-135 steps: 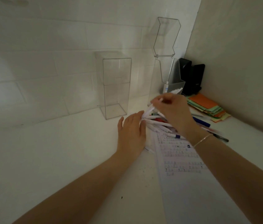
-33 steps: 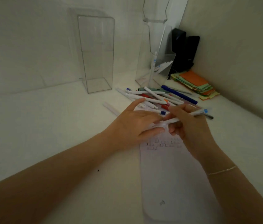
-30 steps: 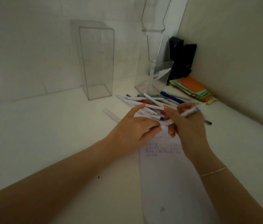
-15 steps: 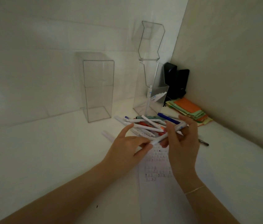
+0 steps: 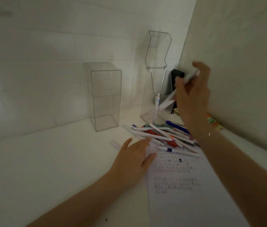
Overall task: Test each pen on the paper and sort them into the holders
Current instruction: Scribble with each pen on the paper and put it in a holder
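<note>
My right hand [image 5: 193, 94] is raised beside the tall angled clear holder [image 5: 158, 66] at the back right and grips a white pen [image 5: 191, 77], tilted with its lower end toward the holder's pocket. That holder contains a few white pens [image 5: 156, 105]. A second clear rectangular holder [image 5: 106, 95] stands to its left with nothing visible inside. My left hand [image 5: 134, 159] lies flat, fingers straight, on the top left corner of the paper [image 5: 186, 194], which carries rows of small test marks. A pile of pens [image 5: 163, 135] lies just beyond the paper.
A black object [image 5: 177, 76] stands in the corner behind the angled holder. Coloured paper sheets [image 5: 214, 122] lie against the right wall. One white pen [image 5: 115, 145] lies apart, left of the pile. The white counter [image 5: 47, 161] stretches to the left.
My right hand has lifted the white pen from the paper up and back to the angled holder. My left hand has stayed flat on the paper's corner.
</note>
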